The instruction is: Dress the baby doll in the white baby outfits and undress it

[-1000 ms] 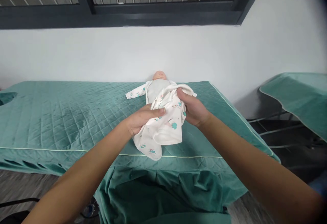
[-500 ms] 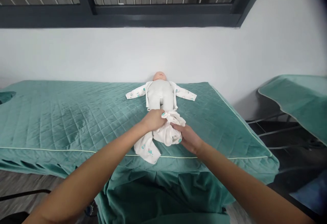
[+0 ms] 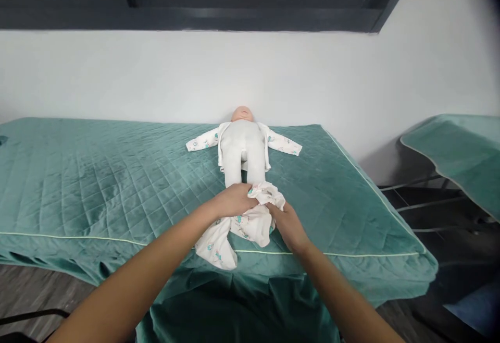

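Note:
A baby doll (image 3: 242, 145) lies on its back on a teal quilted bed (image 3: 97, 176), head toward the wall, arms out in white printed sleeves. Its grey body and legs are bare down to where a bunched white printed garment (image 3: 250, 223) covers its feet. My left hand (image 3: 233, 200) is closed on the top edge of the bunched garment at the left. My right hand (image 3: 286, 221) grips the same cloth from the right side. One garment leg (image 3: 214, 244) trails toward the bed's front edge.
A white wall (image 3: 156, 77) runs behind the bed under a dark window frame (image 3: 195, 12). A second teal-covered bed (image 3: 461, 150) stands at the right, with dark floor (image 3: 437, 212) between. The quilt hangs over the front edge below my arms.
The bunched garment has come down from over the doll's belly to its feet, and both hands moved toward me with it. The doll's body and legs now show.

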`<state>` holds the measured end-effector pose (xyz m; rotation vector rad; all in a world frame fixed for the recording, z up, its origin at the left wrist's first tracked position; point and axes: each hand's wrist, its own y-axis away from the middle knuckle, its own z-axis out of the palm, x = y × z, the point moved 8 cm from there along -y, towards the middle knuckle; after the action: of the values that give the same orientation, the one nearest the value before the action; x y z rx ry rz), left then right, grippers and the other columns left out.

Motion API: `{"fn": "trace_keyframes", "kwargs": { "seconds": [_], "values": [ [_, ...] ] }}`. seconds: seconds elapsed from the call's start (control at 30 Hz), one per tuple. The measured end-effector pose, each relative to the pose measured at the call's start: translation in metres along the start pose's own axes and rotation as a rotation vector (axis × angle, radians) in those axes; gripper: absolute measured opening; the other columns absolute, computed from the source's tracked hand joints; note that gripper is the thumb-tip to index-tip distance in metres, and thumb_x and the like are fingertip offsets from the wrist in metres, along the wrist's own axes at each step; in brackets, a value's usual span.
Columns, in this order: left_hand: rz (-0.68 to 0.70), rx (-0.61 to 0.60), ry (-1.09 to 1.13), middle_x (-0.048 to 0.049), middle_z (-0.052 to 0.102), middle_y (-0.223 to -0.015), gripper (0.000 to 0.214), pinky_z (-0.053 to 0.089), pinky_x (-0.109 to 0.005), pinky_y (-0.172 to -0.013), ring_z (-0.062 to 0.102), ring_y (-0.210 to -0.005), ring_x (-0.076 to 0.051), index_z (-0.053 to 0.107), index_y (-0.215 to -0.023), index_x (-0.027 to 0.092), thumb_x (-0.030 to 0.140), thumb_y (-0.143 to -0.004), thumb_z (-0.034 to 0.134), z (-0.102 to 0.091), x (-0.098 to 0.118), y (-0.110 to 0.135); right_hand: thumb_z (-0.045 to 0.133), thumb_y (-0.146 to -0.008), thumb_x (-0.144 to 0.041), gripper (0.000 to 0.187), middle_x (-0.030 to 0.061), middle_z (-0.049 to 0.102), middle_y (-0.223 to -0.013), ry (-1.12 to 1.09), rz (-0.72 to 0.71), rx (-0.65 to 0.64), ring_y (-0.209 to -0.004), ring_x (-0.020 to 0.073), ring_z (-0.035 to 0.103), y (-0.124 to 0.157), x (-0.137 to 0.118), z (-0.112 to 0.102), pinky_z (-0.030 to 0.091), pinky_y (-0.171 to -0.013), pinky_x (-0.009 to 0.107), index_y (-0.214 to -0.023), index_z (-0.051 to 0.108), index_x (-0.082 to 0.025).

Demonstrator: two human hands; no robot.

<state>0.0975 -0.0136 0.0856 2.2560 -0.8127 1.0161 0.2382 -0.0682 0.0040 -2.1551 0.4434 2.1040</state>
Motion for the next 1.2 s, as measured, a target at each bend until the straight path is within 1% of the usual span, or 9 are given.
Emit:
{"fn": "trace_keyframes", "kwargs": {
  "seconds": [0.1,0.23,0.4,0.73,0.8,0.9,1.0,1.07,1.2],
  "values": [
    [0.017,-0.121,0.375,-0.0069,0.073,-0.125,0.046,0.051,-0.034,-0.094,0.067,-0.114,-0.027,0.068,-0.124,0.02,0.045,-0.086,0.067,-0.004,0.005,0.012,0.073,-0.076,-0.049,0.047,0.0082,0.077,-0.107,-0.275,-0.018,0.033,-0.104,0.0292,0.07,0.001,-0.002,-0.001,0.054,-0.095,0.044,-0.113,0.07,-0.02],
    [0.0,-0.273,0.584,-0.0074,0.072,-0.125,0.059,0.052,-0.035,-0.094,0.066,-0.115,-0.026,0.068,-0.125,0.022,0.038,-0.071,0.085,-0.012,0.005,0.012,0.079,-0.069,-0.051,0.045,0.0086,0.076,-0.105,-0.314,-0.083,0.093,-0.098,0.0289,0.069,-0.013,-0.011,-0.002,0.053,-0.093,0.045,-0.1,0.07,-0.02],
    [-0.047,0.065,0.617,-0.0069,0.074,-0.109,0.038,0.052,-0.034,-0.082,0.069,-0.096,-0.023,0.07,-0.109,0.018,0.032,-0.075,0.076,-0.05,-0.013,-0.022,0.072,-0.081,-0.05,0.038,0.0056,0.073,-0.107,-0.155,-0.224,0.129,-0.093,0.0225,0.065,-0.043,-0.026,-0.001,0.051,-0.087,0.037,-0.105,0.068,-0.02],
    [0.153,0.64,0.125,0.0008,0.069,-0.09,0.015,0.044,-0.029,-0.085,0.062,-0.089,-0.017,0.066,-0.095,0.018,0.019,-0.081,0.06,-0.095,-0.01,-0.064,0.061,-0.088,-0.048,0.026,0.002,0.065,-0.089,0.189,-0.34,0.171,-0.083,0.019,0.055,-0.096,-0.054,-0.006,0.045,-0.078,0.032,-0.087,0.059,-0.022],
    [0.146,0.664,0.227,0.0012,0.067,-0.088,0.012,0.044,-0.028,-0.083,0.061,-0.087,-0.016,0.066,-0.092,0.018,0.019,-0.08,0.063,-0.097,-0.019,-0.062,0.061,-0.088,-0.046,0.024,0.0014,0.064,-0.086,0.205,-0.312,0.187,-0.082,0.0192,0.055,-0.1,-0.051,-0.006,0.046,-0.077,0.032,-0.087,0.059,-0.022],
    [0.133,0.483,0.566,0.0014,0.065,-0.086,0.021,0.046,-0.025,-0.074,0.061,-0.081,-0.015,0.065,-0.091,0.017,0.028,-0.076,0.074,-0.088,-0.044,-0.053,0.064,-0.085,-0.034,0.017,0.0029,0.066,-0.097,0.222,-0.357,0.195,-0.092,0.0207,0.059,-0.09,-0.053,-0.007,0.048,-0.085,0.033,-0.098,0.061,-0.022],
    [0.124,0.269,0.917,0.0008,0.065,-0.086,0.037,0.048,-0.023,-0.066,0.062,-0.074,-0.013,0.065,-0.095,0.017,0.034,-0.068,0.085,-0.074,-0.069,-0.041,0.064,-0.086,-0.026,0.03,0.0062,0.062,-0.123,0.255,-0.532,0.087,-0.114,0.0224,0.058,-0.073,-0.075,0.004,0.046,-0.098,0.036,-0.116,0.061,-0.025],
    [0.147,0.248,1.088,0.0005,0.066,-0.084,0.041,0.049,-0.021,-0.061,0.062,-0.068,-0.011,0.064,-0.094,0.017,0.036,-0.066,0.087,-0.071,-0.08,-0.037,0.065,-0.089,-0.028,0.034,0.0064,0.062,-0.127,0.315,-0.579,-0.084,-0.117,0.0233,0.058,-0.069,-0.094,0.026,0.046,-0.097,0.036,-0.123,0.061,-0.027],
    [0.175,0.329,1.204,0.0011,0.067,-0.08,0.043,0.05,-0.021,-0.06,0.062,-0.064,-0.01,0.063,-0.091,0.017,0.038,-0.065,0.089,-0.07,-0.088,-0.043,0.078,-0.081,-0.046,0.034,0.0017,0.07,-0.095,0.464,-0.502,-0.414,-0.087,0.021,0.061,-0.089,-0.123,0.079,0.045,-0.077,0.032,-0.106,0.068,-0.026]
  ]
}}
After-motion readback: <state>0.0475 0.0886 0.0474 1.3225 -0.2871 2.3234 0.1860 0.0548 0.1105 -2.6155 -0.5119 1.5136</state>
